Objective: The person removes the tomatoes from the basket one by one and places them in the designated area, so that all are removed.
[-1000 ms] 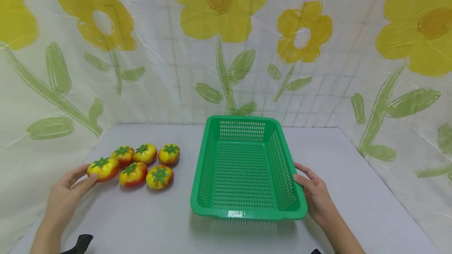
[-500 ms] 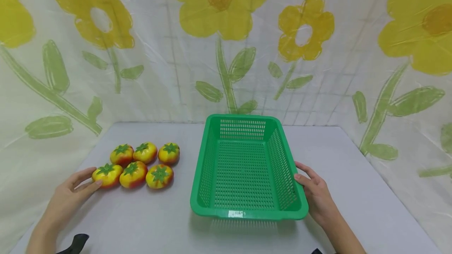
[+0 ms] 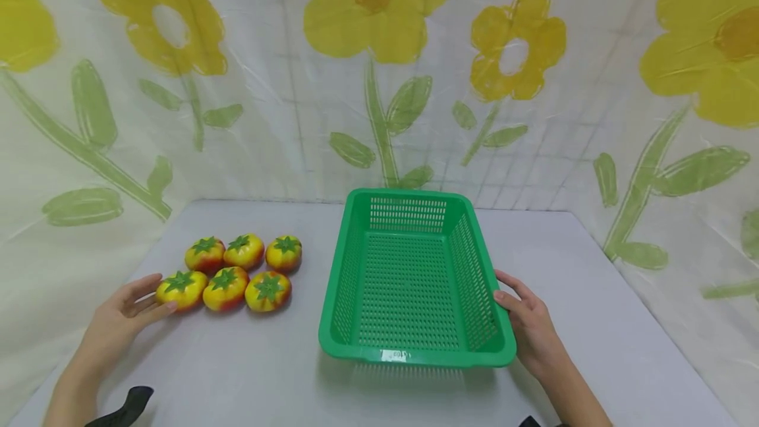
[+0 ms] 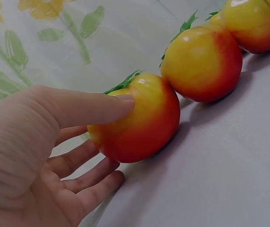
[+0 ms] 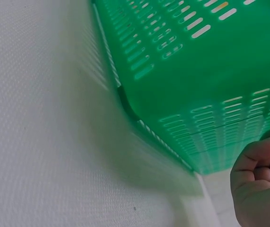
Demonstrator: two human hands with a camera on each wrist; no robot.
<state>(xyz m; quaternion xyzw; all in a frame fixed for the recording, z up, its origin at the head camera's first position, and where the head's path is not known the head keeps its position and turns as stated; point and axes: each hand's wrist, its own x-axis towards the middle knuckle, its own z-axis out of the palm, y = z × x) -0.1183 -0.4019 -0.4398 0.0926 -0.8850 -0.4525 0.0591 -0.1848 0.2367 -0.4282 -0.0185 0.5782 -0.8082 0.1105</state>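
Note:
My left hand [image 3: 121,318] is at the near-left tomato [image 3: 182,290], a yellow-red one with green leaves that rests on the table. In the left wrist view the thumb lies over this tomato [image 4: 142,125], and the other fingers are loosely spread beside and below it. Several like tomatoes stand in two rows of three, among them the near-middle tomato [image 3: 225,288] and the near-right tomato [image 3: 269,292]. My right hand [image 3: 530,321] grips the right rim of a green plastic basket [image 3: 409,356], which has nothing in it. The right wrist view shows curled fingers at its slotted side [image 5: 205,80].
Both rows and the basket are on a white table [image 3: 249,374]. Behind stands a white curtain [image 3: 255,163] printed with yellow flowers. A dark strap-like piece [image 3: 127,407] shows near the left wrist.
My left hand has lowered the near-left tomato rightward onto the table at the end of the near row, and its fingers have loosened. The right hand and basket stay in place.

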